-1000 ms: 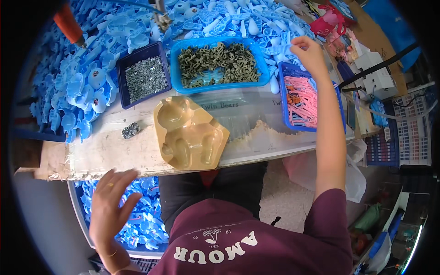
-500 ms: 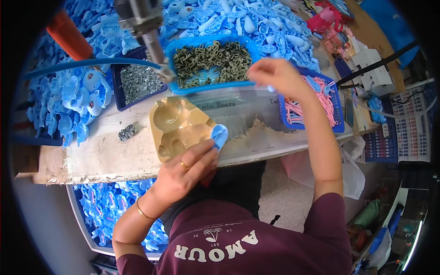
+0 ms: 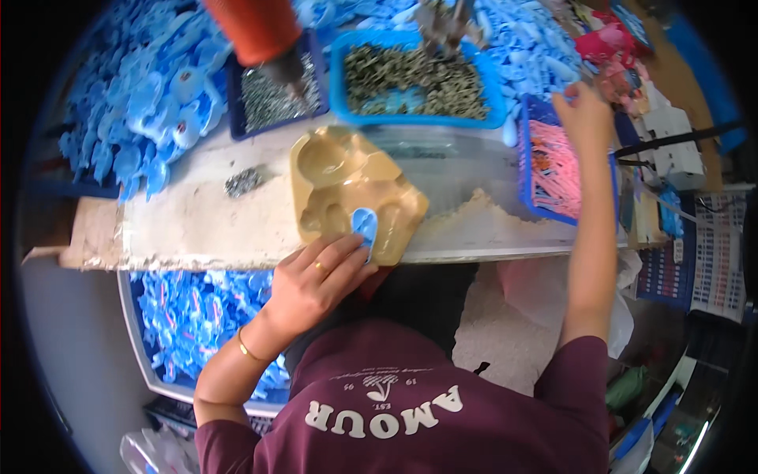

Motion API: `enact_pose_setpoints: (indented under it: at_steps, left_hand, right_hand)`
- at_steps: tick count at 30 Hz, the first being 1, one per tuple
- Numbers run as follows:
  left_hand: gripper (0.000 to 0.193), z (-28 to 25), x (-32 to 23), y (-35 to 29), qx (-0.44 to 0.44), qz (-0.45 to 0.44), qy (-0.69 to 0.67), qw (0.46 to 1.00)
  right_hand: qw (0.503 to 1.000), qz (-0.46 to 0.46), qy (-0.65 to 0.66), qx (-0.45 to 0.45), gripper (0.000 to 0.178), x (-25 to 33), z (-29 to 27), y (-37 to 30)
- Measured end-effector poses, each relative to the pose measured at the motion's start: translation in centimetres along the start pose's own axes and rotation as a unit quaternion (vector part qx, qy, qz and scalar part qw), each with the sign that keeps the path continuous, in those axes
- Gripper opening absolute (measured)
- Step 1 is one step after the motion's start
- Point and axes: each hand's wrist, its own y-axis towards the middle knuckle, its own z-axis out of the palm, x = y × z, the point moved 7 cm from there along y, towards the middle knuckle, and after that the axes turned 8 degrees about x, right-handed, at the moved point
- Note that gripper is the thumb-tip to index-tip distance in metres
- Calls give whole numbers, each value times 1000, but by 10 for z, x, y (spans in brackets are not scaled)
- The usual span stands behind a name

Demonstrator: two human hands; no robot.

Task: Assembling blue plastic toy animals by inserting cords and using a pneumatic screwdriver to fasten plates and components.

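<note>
My left hand (image 3: 320,276) is closed on a small light-blue plastic piece (image 3: 364,222), slim and hollowed. The piece lies over the lower recesses of a tan moulded fixture (image 3: 347,170); whether it is seated there is hidden by my fingers. The fixture sits at the table's near edge. Out to the right, my right hand (image 3: 584,114) is over the far edge of a blue basket (image 3: 527,186) of thin pink sticks. Its thumb and bent fingers look apart, slightly blurred, with nothing visible between them.
A blue tray (image 3: 339,95) of grey-green clips and a dark bin (image 3: 237,103) of small metal parts stand behind the fixture. An orange power driver (image 3: 257,31) hangs above. Blue plastic parts (image 3: 170,95) heap at the back. Metal bits (image 3: 245,182) lie left.
My right hand has moved right, from beside the clip tray to the pink-stick basket. The blue piece has gone from the fixture's right edge onto its recesses. The whole view has shifted.
</note>
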Motion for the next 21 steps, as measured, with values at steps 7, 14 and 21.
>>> enact_pose_setpoints:
  at_steps: [7, 14, 21]
  left_hand:
    - [29, 3, 13, -13, -15, -33, 31, 999]
    - [30, 11, 26, -16, 17, -36, 51, 998]
    - [28, -4, 36, -22, -36, -26, 8, 999]
  right_hand:
    - [861, -17, 403, 308, 14, 136, -30, -95]
    - [864, -285, 338, 239, 33, 228, -8, -187]
    - [848, -271, 351, 290, 36, 234, 0, -191]
